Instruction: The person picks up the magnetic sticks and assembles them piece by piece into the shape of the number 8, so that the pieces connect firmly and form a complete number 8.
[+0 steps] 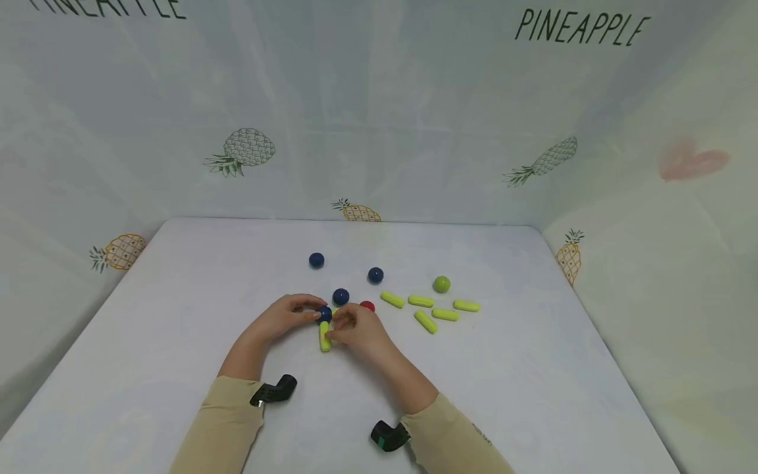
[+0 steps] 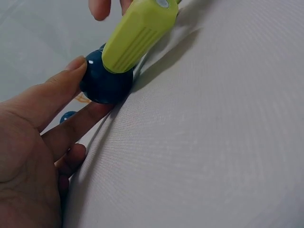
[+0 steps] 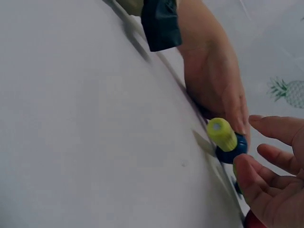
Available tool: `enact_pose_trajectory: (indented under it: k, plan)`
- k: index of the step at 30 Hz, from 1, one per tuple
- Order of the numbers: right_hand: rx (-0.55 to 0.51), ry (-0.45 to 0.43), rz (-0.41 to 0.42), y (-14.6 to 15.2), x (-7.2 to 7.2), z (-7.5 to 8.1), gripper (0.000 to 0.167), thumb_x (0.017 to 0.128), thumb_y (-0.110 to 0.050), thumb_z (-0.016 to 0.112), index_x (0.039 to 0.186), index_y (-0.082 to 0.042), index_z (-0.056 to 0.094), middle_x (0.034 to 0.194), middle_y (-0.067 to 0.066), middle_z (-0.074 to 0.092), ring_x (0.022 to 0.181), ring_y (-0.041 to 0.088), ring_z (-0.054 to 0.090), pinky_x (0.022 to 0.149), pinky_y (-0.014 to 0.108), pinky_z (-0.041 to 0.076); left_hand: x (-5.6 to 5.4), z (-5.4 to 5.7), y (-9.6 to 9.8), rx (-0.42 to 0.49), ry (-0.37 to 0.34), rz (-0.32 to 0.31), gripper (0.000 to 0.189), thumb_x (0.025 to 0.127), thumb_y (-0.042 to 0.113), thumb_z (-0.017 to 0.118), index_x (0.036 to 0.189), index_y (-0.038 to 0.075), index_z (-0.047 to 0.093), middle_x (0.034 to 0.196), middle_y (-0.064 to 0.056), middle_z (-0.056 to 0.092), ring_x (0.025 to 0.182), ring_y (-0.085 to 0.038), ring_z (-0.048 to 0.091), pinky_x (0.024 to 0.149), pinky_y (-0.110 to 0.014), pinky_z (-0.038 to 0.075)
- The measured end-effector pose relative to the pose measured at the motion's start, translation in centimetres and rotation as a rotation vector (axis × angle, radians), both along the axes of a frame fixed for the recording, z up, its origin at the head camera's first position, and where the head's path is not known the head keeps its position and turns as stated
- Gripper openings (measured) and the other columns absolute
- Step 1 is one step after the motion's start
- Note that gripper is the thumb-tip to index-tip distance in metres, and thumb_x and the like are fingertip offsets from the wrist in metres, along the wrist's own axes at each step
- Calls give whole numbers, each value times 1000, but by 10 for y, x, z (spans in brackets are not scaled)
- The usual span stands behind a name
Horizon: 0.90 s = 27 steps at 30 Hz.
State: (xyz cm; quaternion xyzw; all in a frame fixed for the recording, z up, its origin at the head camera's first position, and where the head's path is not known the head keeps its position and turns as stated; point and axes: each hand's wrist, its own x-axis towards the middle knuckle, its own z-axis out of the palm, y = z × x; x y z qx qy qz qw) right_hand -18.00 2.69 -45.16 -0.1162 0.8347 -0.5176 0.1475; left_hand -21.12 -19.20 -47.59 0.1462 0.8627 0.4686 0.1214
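Observation:
My left hand [image 1: 288, 314] pinches a dark blue ball [image 2: 105, 81] between thumb and fingers, low over the white table. A yellow-green ribbed rod [image 2: 141, 34] with a metal-looking tip meets this ball end-on and points toward the near side in the head view. My right hand [image 1: 362, 329] is beside the rod and ball, its thumb and fingers [image 3: 280, 129] spread with nothing between them in the right wrist view. Another blue ball [image 1: 340, 296] lies just beyond the hands. A red ball [image 1: 367, 306] is partly hidden behind the right hand.
Several loose yellow-green rods [image 1: 426, 322] lie to the right of the hands, with a green ball [image 1: 441, 284] behind them. Farther back are two blue balls [image 1: 316, 260]. A pineapple-printed cloth [image 1: 379, 118] hangs behind the white table [image 1: 521, 395].

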Motion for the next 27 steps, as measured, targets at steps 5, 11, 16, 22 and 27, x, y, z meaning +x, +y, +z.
enact_pose_trajectory:
  k: [5, 11, 16, 22, 27]
  plan:
    - [37, 80, -9, 6, -3, 11, 30, 82, -17, 80, 107, -7, 67, 81, -5, 63, 70, 11, 57, 62, 25, 47, -1, 0, -2, -11, 6, 4, 29, 93, 16, 67, 121, 9, 68, 123, -10, 63, 124, -35, 48, 104, -58, 32]
    - [-7, 145, -35, 12, -13, 13, 28, 82, -12, 80, 105, -5, 67, 83, -2, 62, 70, 12, 53, 59, 23, 43, -1, 0, -1, -1, -6, -2, 29, 94, 19, 66, 122, 10, 68, 123, -10, 64, 125, -35, 48, 105, -58, 30]
    - [16, 178, -55, 12, -21, 14, 28, 81, -13, 81, 104, -6, 68, 88, 3, 62, 72, 15, 50, 57, 24, 41, -1, 0, -1, 12, -2, -8, 29, 93, 18, 67, 121, 9, 68, 121, -9, 64, 123, -34, 49, 104, -56, 32]
    - [83, 191, -77, 10, -29, 17, 27, 82, -16, 81, 105, -10, 69, 93, 3, 62, 81, 18, 49, 63, 28, 40, 0, 3, 1, 17, -26, 4, 29, 93, 19, 67, 120, 9, 68, 122, -9, 64, 123, -34, 48, 104, -57, 31]
    - [124, 174, -86, 8, -36, 15, 26, 82, -18, 81, 104, -13, 69, 96, 0, 61, 86, 19, 50, 67, 30, 43, 0, 2, 1, 12, -34, 20, 28, 93, 19, 68, 120, 10, 69, 121, -9, 64, 123, -33, 48, 104, -57, 30]
